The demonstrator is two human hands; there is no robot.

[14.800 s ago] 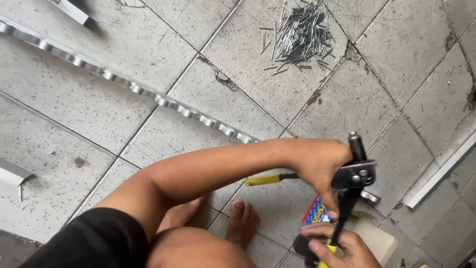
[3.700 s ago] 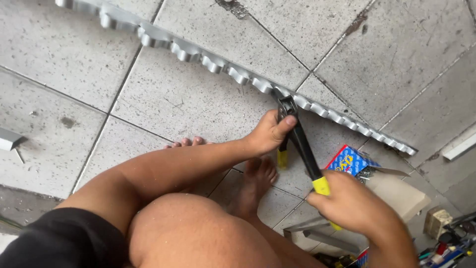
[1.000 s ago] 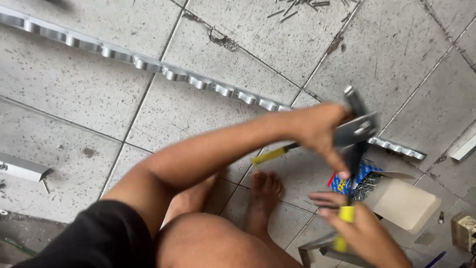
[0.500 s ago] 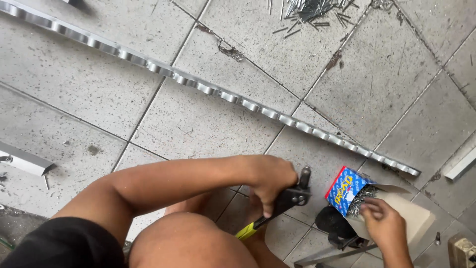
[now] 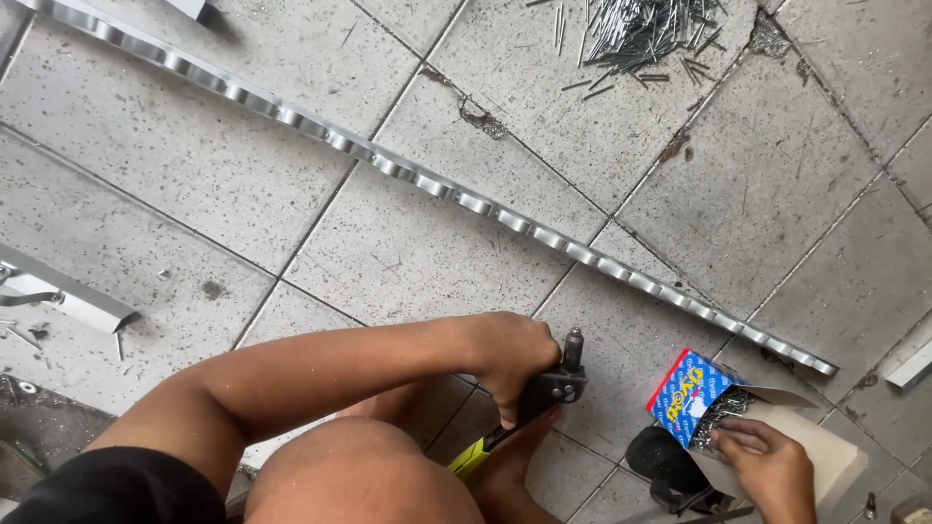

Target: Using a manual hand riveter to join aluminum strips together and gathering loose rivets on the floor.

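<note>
My left hand (image 5: 510,357) grips a black hand riveter (image 5: 555,384) with yellow handle grips, holding it low over my foot with its nose pointing up. My right hand (image 5: 767,468) reaches with its fingertips into an open blue and red cardboard box (image 5: 684,396) filled with small metal rivets (image 5: 723,406). Whether the fingers have pinched a rivet I cannot tell. A long silver metal strip with punched slots (image 5: 437,189) lies diagonally across the tiled floor beyond both hands.
A heap of spent rivet pins (image 5: 641,34) lies on the tiles at the top. A short aluminium profile (image 5: 63,296) sits at the left edge, another white profile (image 5: 913,367) at the right. A black round object (image 5: 660,456) rests beside the box. My knee (image 5: 359,475) fills the bottom.
The riveter came down from the metal strip to a spot near my foot. My right hand left the tool's handle and went to the rivet box.
</note>
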